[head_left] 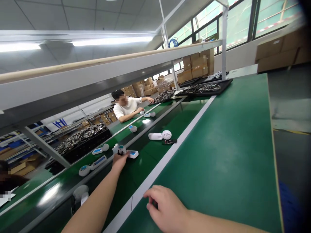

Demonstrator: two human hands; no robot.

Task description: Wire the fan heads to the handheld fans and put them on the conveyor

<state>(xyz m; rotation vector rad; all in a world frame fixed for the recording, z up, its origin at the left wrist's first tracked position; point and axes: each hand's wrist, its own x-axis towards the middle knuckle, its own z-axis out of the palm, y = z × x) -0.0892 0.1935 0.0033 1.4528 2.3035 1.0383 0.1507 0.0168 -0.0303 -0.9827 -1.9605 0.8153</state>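
My left hand point(119, 162) reaches over the green conveyor belt point(148, 161), its fingers closed around a white handheld fan point(133, 154) with a blue panel on its handle. Part of that fan is hidden behind the hand. My right hand point(166, 207) hovers at the edge of the green worktable point(218, 155), holding nothing, with loosely curled fingers and a gap between thumb and forefinger. Farther along the belt lies another white handheld fan point(159, 135), beside a small dark part point(170, 141). A further fan point(81, 194) is partly covered by my left forearm.
Several fans, including one with a blue grille point(85, 170), lie on the far lane. A co-worker in a white top point(130, 108) sits across the line. Black trays of small metallic parts point(201, 89) stand at the back. A shelf beam point(97, 72) crosses overhead.
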